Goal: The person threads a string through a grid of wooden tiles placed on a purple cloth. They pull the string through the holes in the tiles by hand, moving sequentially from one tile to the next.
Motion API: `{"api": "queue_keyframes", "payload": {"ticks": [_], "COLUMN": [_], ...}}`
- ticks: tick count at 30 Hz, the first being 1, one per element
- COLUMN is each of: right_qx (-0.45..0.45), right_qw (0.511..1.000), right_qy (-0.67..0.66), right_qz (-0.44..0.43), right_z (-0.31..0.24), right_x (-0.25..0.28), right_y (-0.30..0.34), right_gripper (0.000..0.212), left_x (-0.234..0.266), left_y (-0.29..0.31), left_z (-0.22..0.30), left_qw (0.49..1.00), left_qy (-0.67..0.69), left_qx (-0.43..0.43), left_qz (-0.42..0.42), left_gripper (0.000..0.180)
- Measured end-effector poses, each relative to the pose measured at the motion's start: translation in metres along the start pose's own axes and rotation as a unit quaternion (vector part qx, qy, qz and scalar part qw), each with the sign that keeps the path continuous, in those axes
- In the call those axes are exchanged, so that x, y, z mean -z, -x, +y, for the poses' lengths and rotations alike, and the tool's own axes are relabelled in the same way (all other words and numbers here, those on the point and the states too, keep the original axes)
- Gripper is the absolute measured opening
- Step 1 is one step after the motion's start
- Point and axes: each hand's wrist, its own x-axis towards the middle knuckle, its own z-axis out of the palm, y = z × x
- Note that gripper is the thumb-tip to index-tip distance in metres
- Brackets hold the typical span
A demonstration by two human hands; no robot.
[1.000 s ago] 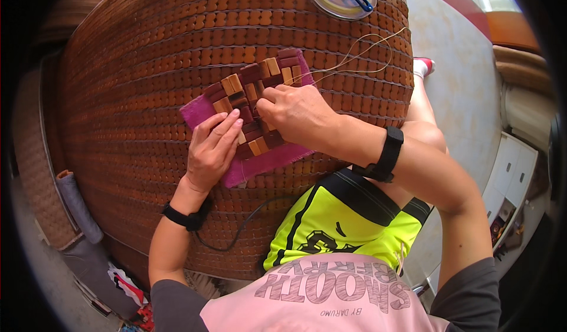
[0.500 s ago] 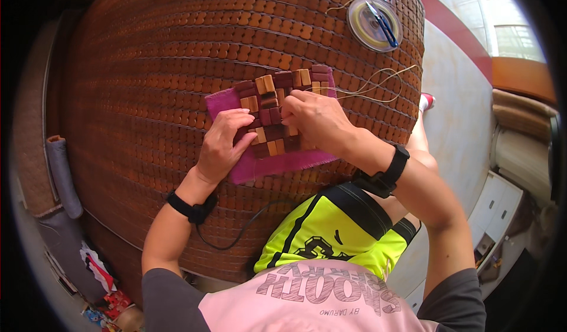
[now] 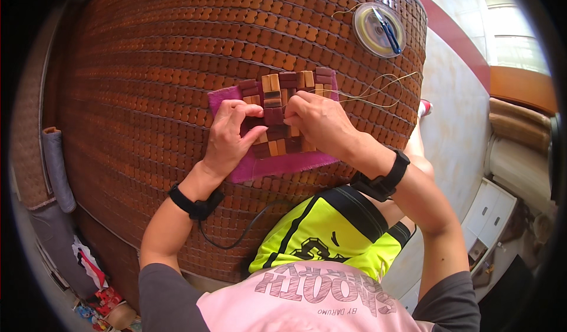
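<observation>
A woven panel of small wooden blocks point(image 3: 275, 116), dark reddish-brown and light tan in a checker-like pattern, lies on a magenta cloth point(image 3: 260, 168). My left hand point(image 3: 229, 125) rests over the panel's left side, thumb and forefinger apart beside the middle blocks. Over the right side, my right hand point(image 3: 316, 116) has its fingertips pinched together at the blocks; what they grip is hidden. Thin pale cord point(image 3: 381, 103) trails from the panel's upper right in loose loops.
A brown tile mat point(image 3: 159, 96) covers the surface beneath. Toward the far right sits a round clear spool point(image 3: 363, 34) with blue-handled snips point(image 3: 388, 37) on it. A black cable point(image 3: 245, 229) runs from my left wristband. A white cabinet point(image 3: 487, 214) stands on the floor at right.
My left thumb and forefinger have spread further apart and shifted slightly right. The right hand stays pinched at nearly the same blocks. The whole view has shifted slightly.
</observation>
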Motion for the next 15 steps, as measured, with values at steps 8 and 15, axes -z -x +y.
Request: {"api": "queue_keyframes", "payload": {"ticks": [8,15], "right_qx": [-0.005,-0.02], "right_qw": [1.0,1.0], "right_qy": [0.001,-0.005], "right_qz": [0.006,0.009], "right_z": [-0.003,0.0], "right_x": [0.004,0.008], "right_y": [0.005,0.012], "right_gripper": [0.013,0.011], "left_x": [0.0,0.002], "left_y": [-0.007,-0.006], "left_z": [0.004,0.0], "left_qw": [0.998,0.997], "left_qy": [-0.041,-0.056], "left_qx": [-0.056,-0.044], "left_qz": [-0.004,-0.013], "left_gripper": [0.042,0.042]}}
